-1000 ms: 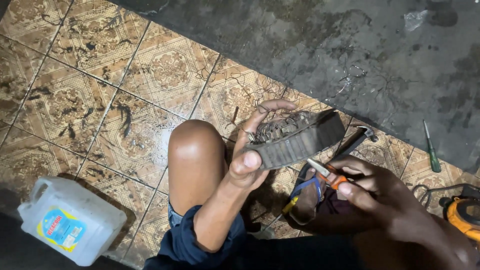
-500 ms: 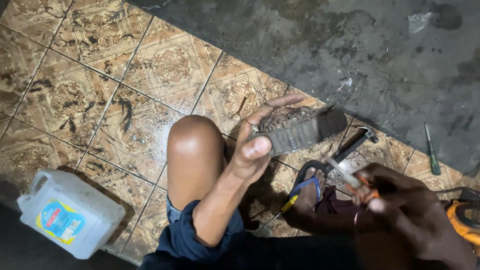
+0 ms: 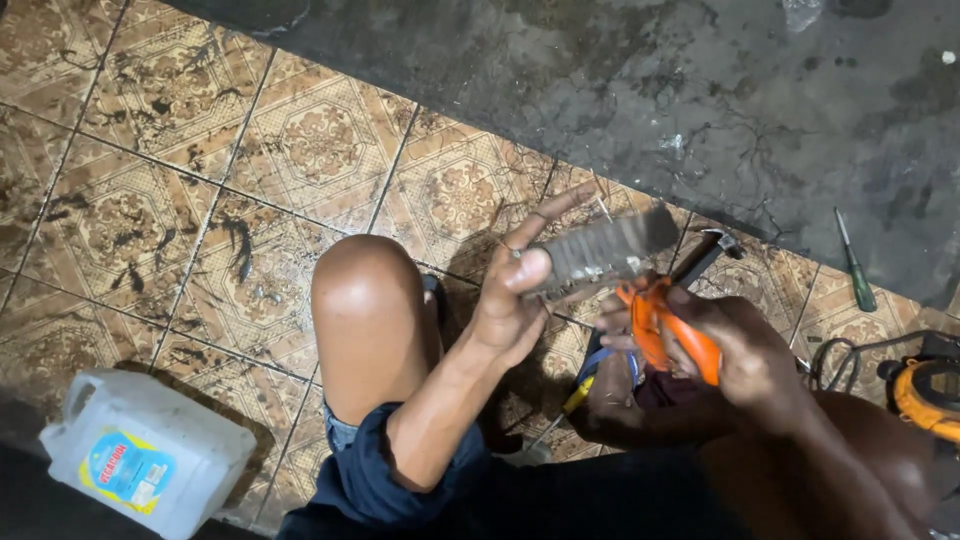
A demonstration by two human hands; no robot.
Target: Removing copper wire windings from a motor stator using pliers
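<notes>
My left hand (image 3: 515, 290) grips a grey, ribbed metal block (image 3: 605, 250) and holds it up above the tiled floor, just right of my bare knee (image 3: 365, 300). My right hand (image 3: 745, 345) is closed around an orange-handled tool (image 3: 665, 330), whose tip sits right under the block's lower edge. The tool's working end is hidden between the block and my fingers. Below the hands lies a pair of blue-and-yellow-handled pliers (image 3: 590, 385) on the floor.
A white plastic jug (image 3: 140, 465) with a blue and yellow label stands at the lower left. A green-handled screwdriver (image 3: 857, 268) lies on the dark concrete at the right. A hammer (image 3: 705, 250) lies behind the block. An orange power tool (image 3: 925, 395) with a cable sits at the right edge.
My right hand has come up from beside the pliers and brought the orange tool against the block. My left hand has tilted the block slightly and kept its hold.
</notes>
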